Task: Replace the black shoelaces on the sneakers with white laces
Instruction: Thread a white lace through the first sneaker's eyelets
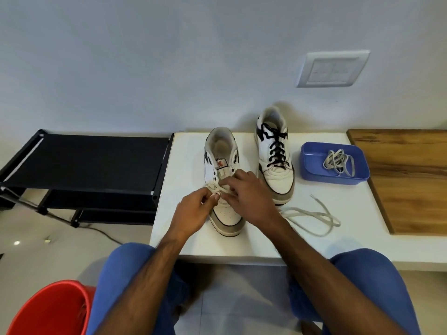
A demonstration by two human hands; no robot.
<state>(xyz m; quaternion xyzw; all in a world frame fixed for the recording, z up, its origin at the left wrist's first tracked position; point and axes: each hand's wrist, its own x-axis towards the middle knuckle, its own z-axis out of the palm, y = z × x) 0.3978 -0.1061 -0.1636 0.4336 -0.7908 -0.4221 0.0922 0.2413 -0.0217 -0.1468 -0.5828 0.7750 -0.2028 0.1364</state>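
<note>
Two white sneakers stand on a white table. The left sneaker has no black lace; a white lace runs through its lowest eyelets and trails loose over the table to the right. My left hand pinches the lace end by the shoe's toe side. My right hand lies over the vamp, fingers curled on the lace at the lower eyelets. The right sneaker carries black laces. A second white lace lies bunched in a blue tray.
A black fabric shoe rack stands left of the table. A wooden board lies on the table at the right. A red bucket sits on the floor at lower left. My blue-trousered knees are below the table's front edge.
</note>
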